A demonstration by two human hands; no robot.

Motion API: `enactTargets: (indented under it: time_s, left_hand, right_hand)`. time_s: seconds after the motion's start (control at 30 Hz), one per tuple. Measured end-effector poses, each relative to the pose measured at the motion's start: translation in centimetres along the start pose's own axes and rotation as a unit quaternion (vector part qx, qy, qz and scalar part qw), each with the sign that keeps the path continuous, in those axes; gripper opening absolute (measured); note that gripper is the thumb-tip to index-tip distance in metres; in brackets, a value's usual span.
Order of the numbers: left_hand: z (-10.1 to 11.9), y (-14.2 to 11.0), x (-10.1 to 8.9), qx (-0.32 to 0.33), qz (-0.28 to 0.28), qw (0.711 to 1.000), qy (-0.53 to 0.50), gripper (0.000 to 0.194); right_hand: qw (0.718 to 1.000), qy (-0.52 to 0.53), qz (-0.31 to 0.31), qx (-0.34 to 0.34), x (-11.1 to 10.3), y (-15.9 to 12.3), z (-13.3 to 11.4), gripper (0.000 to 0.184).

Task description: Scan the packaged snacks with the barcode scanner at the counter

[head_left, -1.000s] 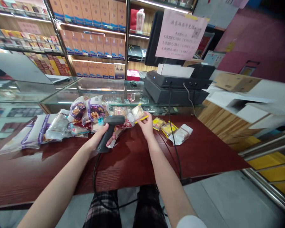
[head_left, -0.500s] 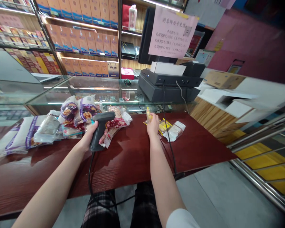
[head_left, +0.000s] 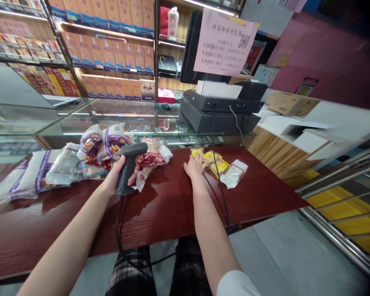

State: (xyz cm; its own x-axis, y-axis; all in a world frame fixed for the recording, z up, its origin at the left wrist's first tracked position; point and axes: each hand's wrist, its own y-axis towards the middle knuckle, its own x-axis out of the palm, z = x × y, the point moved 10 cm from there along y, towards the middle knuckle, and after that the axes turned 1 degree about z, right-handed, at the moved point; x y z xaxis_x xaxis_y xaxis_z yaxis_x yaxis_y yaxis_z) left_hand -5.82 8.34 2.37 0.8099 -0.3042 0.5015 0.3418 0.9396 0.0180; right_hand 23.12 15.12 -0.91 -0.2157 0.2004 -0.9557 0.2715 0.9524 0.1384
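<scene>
My left hand (head_left: 119, 174) is wrapped round the handle of a black barcode scanner (head_left: 128, 168), its head tilted up and to the right and its cord hanging down. Behind the scanner lie red-and-clear snack bags (head_left: 156, 154). My right hand (head_left: 195, 165) is low over the dark red table, fingers apart, touching a small yellow packet (head_left: 197, 152). More yellow packets (head_left: 218, 165) lie just right of its fingertips, and a white packet (head_left: 234, 173) is beside them.
White-and-purple snack bags (head_left: 43, 170) are heaped on the table's left. A glass display counter (head_left: 126, 115) runs along the back. A black register (head_left: 218, 111) stands behind the yellow packets, its cable (head_left: 217, 176) crossing the table. A metal railing (head_left: 336, 242) is at the right.
The yellow packet that my right hand held upright now lies on the table, and the fingers have spread. The other yellow packets and the white one have shifted slightly right.
</scene>
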Motion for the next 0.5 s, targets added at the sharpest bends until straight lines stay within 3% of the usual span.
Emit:
enactTargets:
  time_s: [0.13, 0.23, 0.4, 0.5]
  left_hand:
    - [0.0, 0.0, 0.1, 0.0, -0.01, 1.0, -0.009, 0.053]
    - [0.4, 0.0, 0.2, 0.008, -0.018, 1.0, -0.009, 0.053]
    - [1.4, -0.1, 0.6, 0.024, -0.029, 0.999, -0.012, 0.053]
    - [1.9, 0.0, 0.4, 0.038, -0.022, 0.999, -0.018, 0.053]
  right_hand:
    - [0.997, 0.055, 0.047, -0.001, -1.1, 0.2, -0.1, 0.052]
    - [0.985, 0.15, 0.074, -0.051, -1.7, 0.1, -1.8, 0.047]
    - [0.937, 0.308, 0.035, -0.163, -1.2, -1.2, -6.1, 0.043]
    - [0.908, 0.346, 0.025, -0.233, -1.3, -2.6, -8.5, 0.048]
